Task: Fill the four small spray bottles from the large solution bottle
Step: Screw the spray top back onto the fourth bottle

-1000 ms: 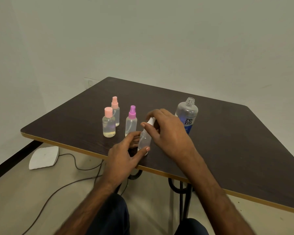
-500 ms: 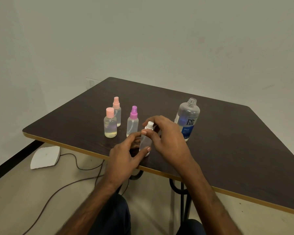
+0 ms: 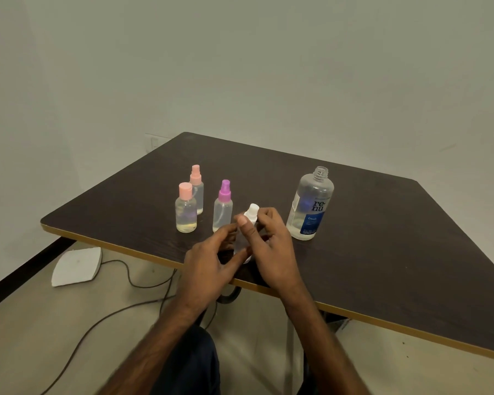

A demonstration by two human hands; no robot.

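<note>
A small clear spray bottle with a white top (image 3: pixel 251 216) stands near the table's front edge. My left hand (image 3: pixel 211 263) holds its body between thumb and fingers. My right hand (image 3: pixel 271 246) pinches its white spray head from the right. The large solution bottle (image 3: pixel 311 205) stands uncapped just right of my hands, partly filled. To the left stand a purple-topped spray bottle (image 3: pixel 223 208), a pink-capped bottle (image 3: pixel 186 209) with liquid in it, and behind that a pink-topped spray bottle (image 3: pixel 196 188).
The dark wooden table (image 3: pixel 382 238) has a light edge band and reaches the wall at the back. On the floor at the left lie a white pad (image 3: pixel 76 266) and dark cables (image 3: pixel 131 283). My knees show under the table's front edge.
My right hand has slid down and rightward off the top of the white-topped bottle, so the white spray head now shows. My left hand keeps its hold on the body.
</note>
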